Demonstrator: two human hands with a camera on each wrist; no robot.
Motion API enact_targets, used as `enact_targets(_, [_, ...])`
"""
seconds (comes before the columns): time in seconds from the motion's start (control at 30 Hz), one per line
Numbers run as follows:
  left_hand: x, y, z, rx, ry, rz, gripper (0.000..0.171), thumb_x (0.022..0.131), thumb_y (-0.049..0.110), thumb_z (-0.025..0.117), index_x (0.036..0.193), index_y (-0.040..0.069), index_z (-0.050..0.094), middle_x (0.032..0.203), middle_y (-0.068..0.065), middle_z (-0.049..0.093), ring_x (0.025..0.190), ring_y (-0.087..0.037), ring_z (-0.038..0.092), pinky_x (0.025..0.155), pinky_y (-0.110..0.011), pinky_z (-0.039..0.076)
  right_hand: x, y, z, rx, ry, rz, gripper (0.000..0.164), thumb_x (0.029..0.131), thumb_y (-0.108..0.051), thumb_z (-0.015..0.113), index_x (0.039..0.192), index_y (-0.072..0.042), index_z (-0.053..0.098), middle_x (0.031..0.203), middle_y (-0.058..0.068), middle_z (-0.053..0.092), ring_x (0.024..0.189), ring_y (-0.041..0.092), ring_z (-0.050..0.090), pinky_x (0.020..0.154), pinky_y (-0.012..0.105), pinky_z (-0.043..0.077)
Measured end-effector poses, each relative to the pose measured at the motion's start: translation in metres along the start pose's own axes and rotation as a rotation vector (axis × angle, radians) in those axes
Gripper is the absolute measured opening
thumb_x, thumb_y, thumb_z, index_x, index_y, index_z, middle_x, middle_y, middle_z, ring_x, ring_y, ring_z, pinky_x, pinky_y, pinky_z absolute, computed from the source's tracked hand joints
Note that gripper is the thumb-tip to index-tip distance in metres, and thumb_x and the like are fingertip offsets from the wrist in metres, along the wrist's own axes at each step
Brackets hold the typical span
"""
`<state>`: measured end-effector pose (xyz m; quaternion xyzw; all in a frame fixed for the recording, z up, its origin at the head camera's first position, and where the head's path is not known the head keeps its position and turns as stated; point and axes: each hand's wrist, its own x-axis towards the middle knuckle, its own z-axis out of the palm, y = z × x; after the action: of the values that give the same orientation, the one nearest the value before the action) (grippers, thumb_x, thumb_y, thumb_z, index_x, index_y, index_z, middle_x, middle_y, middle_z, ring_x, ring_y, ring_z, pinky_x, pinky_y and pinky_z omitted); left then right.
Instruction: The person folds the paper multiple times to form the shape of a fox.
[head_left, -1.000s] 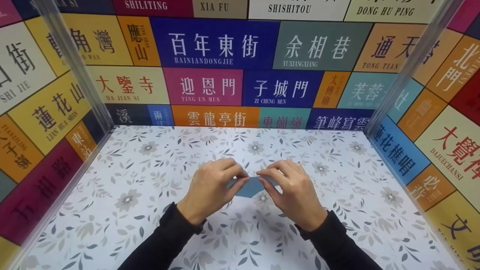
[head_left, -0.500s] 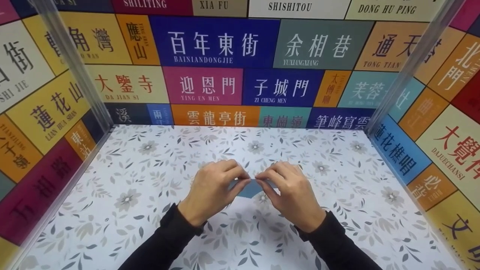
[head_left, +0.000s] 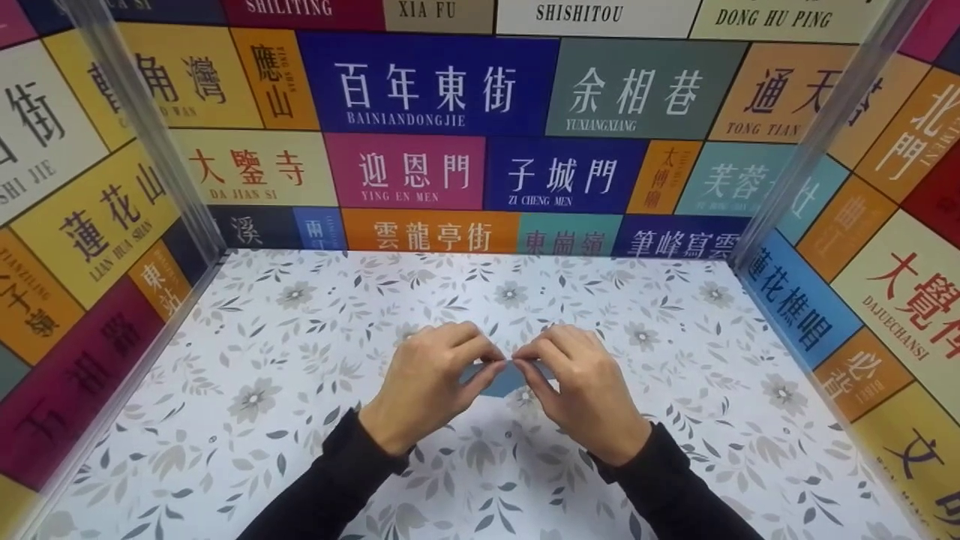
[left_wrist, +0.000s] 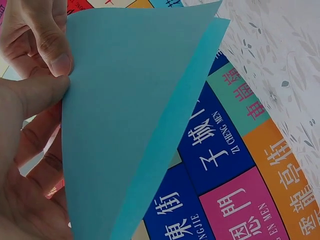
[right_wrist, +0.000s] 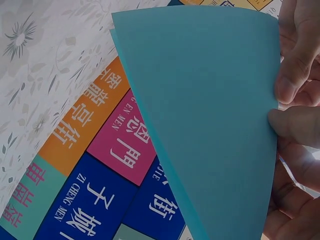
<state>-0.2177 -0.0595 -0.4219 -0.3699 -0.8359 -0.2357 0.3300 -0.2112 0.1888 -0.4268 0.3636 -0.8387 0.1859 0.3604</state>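
A sheet of blue paper [head_left: 498,384], folded over on itself, is held up between both hands above the middle of the table. My left hand [head_left: 433,379] pinches its edge between thumb and fingers. Close beside it, my right hand [head_left: 586,386] pinches the same edge, the fingertips of the two almost meeting. Two layers show in the left wrist view, where the folded paper [left_wrist: 125,100] has a brighter strip along its slanting side. From the right wrist, the paper [right_wrist: 215,110] looks flat, and the fingers behind it are partly hidden.
A table [head_left: 270,457] covered in a white leaf-and-flower print lies underneath. Colourful panels with Chinese characters [head_left: 427,86] stand at the back and both sides, with clear strips [head_left: 817,142] along the corners.
Both hands have come slightly lower with the paper. The left fingertips have shifted a little right, so the gap between the two pinches has narrowed.
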Motion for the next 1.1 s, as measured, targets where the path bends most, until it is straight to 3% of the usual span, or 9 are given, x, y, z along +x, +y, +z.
enact_targets(0.53, [-0.0005, -0.0014, -0.0009, -0.009, -0.004, 0.004, 0.01, 0.105, 0.028, 0.09, 0.1, 0.022, 0.085, 0.094, 0.007, 0.079, 0.085, -0.014, 0.078, 0.074, -0.032, 0.065, 0.0, -0.001, -0.0006, 0.05, -0.017, 0.021, 0.011, 0.103, -0.013, 0.09, 0.108, -0.018, 0.082, 0.101, -0.003, 0.075, 0.091, 0.017, 0.07, 0.085, 0.039, 0.061])
enact_targets(1.1, [0.0004, -0.0029, -0.0035, 0.003, -0.007, 0.022, 0.011, 0.107, 0.03, 0.088, 0.1, 0.023, 0.084, 0.093, 0.008, 0.078, 0.081, -0.013, 0.076, 0.068, -0.032, 0.061, 0.0, 0.0024, -0.0051, 0.056, -0.029, 0.018, 0.01, 0.103, -0.013, 0.089, 0.109, -0.018, 0.082, 0.102, -0.003, 0.075, 0.09, 0.017, 0.07, 0.083, 0.038, 0.059])
